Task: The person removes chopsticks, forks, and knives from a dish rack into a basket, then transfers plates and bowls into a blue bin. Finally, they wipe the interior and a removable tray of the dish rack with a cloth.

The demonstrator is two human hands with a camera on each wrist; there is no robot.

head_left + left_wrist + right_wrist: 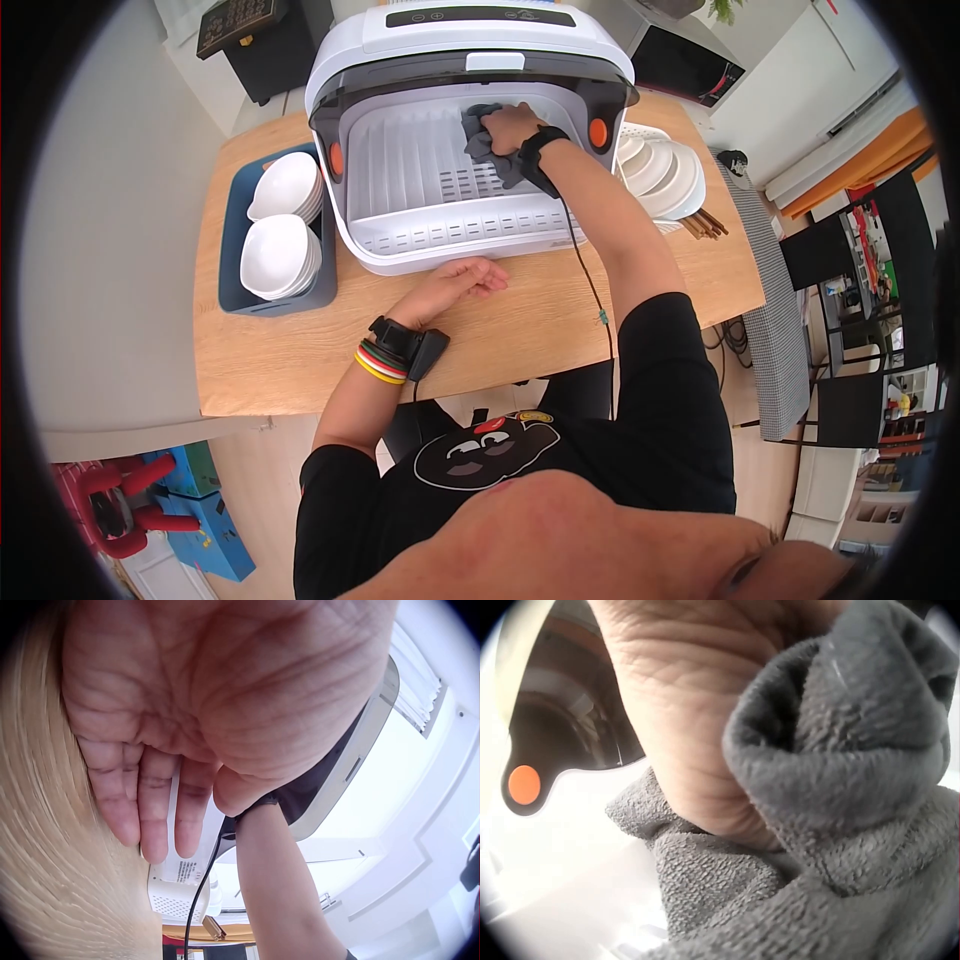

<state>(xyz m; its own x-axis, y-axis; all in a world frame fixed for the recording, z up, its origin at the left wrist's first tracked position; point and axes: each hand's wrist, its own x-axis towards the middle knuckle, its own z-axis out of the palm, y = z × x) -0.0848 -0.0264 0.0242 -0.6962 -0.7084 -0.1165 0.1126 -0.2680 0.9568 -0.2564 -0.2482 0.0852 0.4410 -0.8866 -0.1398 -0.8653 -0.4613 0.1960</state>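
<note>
In the head view, my right hand (512, 128) grips a crumpled grey cloth (480, 143) inside a white countertop dish cabinet (400, 265). The cloth lies against the ribbed rack (400, 165), toward the right and back of the interior. Up close in the right wrist view, thick folds of the grey cloth (720, 885) bunch around the hand, and its fingers are hidden. My left hand (462, 283) rests at the table by the cabinet's front edge, holding nothing. In the left wrist view its palm (217, 690) shows, with relaxed fingers.
Left of the cabinet stands a blue-grey bin (233, 255) with stacked white bowls (278, 255). White plates (672, 180) and brown chopsticks (708, 224) are at its right. The cabinet's dark lid (420, 75) is raised. A thin cable (590, 285) hangs from my right wrist.
</note>
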